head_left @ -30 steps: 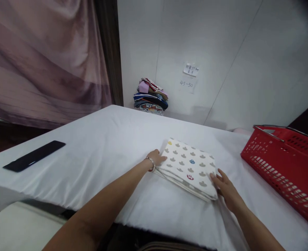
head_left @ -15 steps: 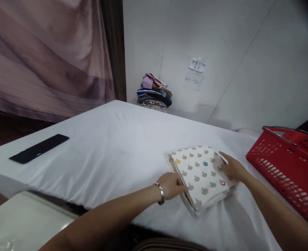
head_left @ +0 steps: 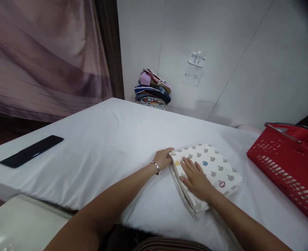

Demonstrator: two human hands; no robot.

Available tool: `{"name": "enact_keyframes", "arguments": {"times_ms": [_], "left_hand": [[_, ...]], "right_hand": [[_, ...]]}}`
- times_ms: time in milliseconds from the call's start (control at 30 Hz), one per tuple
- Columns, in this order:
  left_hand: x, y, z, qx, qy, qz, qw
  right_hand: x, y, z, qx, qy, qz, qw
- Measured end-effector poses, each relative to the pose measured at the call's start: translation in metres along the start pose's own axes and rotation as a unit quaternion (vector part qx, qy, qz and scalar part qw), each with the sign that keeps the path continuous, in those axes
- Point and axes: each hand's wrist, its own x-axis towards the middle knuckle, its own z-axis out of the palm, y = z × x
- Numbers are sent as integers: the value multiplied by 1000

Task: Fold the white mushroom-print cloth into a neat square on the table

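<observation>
A folded white cloth with grey mushroom print (head_left: 216, 168) is laid on the white-sheeted table (head_left: 101, 146), its left corner touched by the left hand (head_left: 162, 159), grip unclear. Its top is covered by the right hand (head_left: 197, 180), fingers flat.

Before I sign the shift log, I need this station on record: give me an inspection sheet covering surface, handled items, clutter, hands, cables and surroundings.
Surface: white-covered table, creased along its near edge.
Handled items: white folded cloth with grey mushroom-like print, lying on the table.
Clutter: flat black panel at left; red perforated basket at right.
Hands: left hand at the cloth's left corner, grip unclear; right hand spread flat on top.
Cables: nothing seen.
Surroundings: pinkish curtain at left; folded fabric stack beyond the far edge; wall note reading 45-50.
</observation>
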Motion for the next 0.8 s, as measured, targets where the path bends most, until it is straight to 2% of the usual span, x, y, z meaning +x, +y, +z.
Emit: {"name": "enact_keyframes", "arguments": {"times_ms": [133,233,367,600,667,733,800], "left_hand": [[9,-14,0,-48,-14,37,998],[18,-22,-7,-18,-37,57,998],[28,-24,-16,53,-54,68,995],[25,-25,-20,39,-83,60,994],[21,-19,-23,15,-77,44,996],[16,-3,-25,8,-42,42,998],[11,20,-24,41,-4,85,996]], "right_hand": [[0,0,-5,0,-3,5,1000],[0,-2,-8,3,-7,8,1000],[0,-5,-10,6,-12,15,1000],[1,-5,-11,7,-9,16,1000],[1,-5,-10,7,-7,16,1000],[1,-5,-9,9,-7,16,1000],[2,-6,-9,12,-7,19,1000]]}}
